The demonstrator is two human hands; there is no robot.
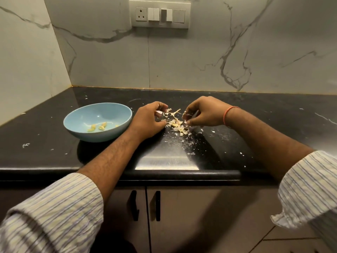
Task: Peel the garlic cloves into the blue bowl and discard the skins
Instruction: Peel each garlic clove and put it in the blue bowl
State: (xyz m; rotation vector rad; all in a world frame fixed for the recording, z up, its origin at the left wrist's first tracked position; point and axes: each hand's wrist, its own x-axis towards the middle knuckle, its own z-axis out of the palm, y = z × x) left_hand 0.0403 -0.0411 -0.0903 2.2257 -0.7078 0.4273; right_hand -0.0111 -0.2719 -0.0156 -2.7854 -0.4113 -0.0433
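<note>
Head view, looking down at a kitchen corner. Both hands work over a small pile of garlic skins (pixel 176 123) and a bare stalk on a black counter (pixel 54 154). The left hand (pixel 148 121) rests on the counter at nine o'clock of the pile, fingers curled inward; whether they pinch a scrap is too small to tell. The right hand (pixel 202 112) sits at three o'clock of the pile, thumb and fingertips drawn together on a papery piece.

The blue bowl (pixel 78 130) stands just beside the left hand, at its nine o'clock, with a few peeled cloves (pixel 98 127) inside. Peeling looks mostly done, with a pale piece or two perhaps left in the pile. The next move probably calls for sorting any clove from the husks, then gathering the scraps.

White flakes speckle the counter. Behind, at twelve o'clock, marble-look wall tiles carry a switch panel (pixel 160 14). Cupboard doors with dark handles (pixel 134 205) sit below the counter edge. Striped sleeves (pixel 54 216) are rolled back.
</note>
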